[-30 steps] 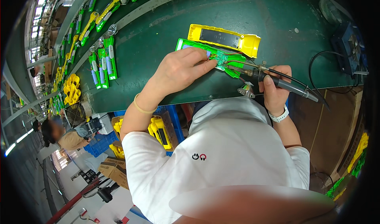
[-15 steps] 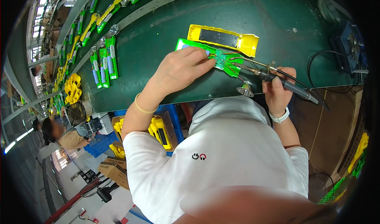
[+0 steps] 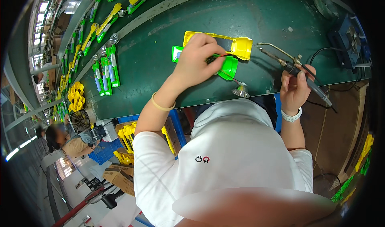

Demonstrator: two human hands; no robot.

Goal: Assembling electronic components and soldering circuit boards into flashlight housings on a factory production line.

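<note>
My left hand [image 3: 199, 61] is closed over the green flashlight housing half [image 3: 229, 66], its fingertips pinching a small dark part [image 3: 211, 59] with red and black wires; the hand hides most of this part. Thin wires run from the housing to a shiny reflector cup [image 3: 241, 90] near the table's front edge. Behind the housing lies a yellow casing half [image 3: 242, 48], partly covered by my left hand. On the right, my right hand [image 3: 296, 88] grips a soldering iron [image 3: 309, 84] with a thin metal feed tube clamped along it. The iron's tip points left, apart from the housing.
A blue soldering station [image 3: 349, 42] stands at the right with a black cable. Several green housings [image 3: 106, 72] lie at the left of the green table [image 3: 160, 62]. A stack of yellow parts [image 3: 76, 95] is beyond them. A person [image 3: 72, 143] sits at far left.
The soldering iron has moved right, away from the circuit board. My left hand has shifted onto the housing and pinches the wired dark part. The housing and yellow casing have slid slightly left.
</note>
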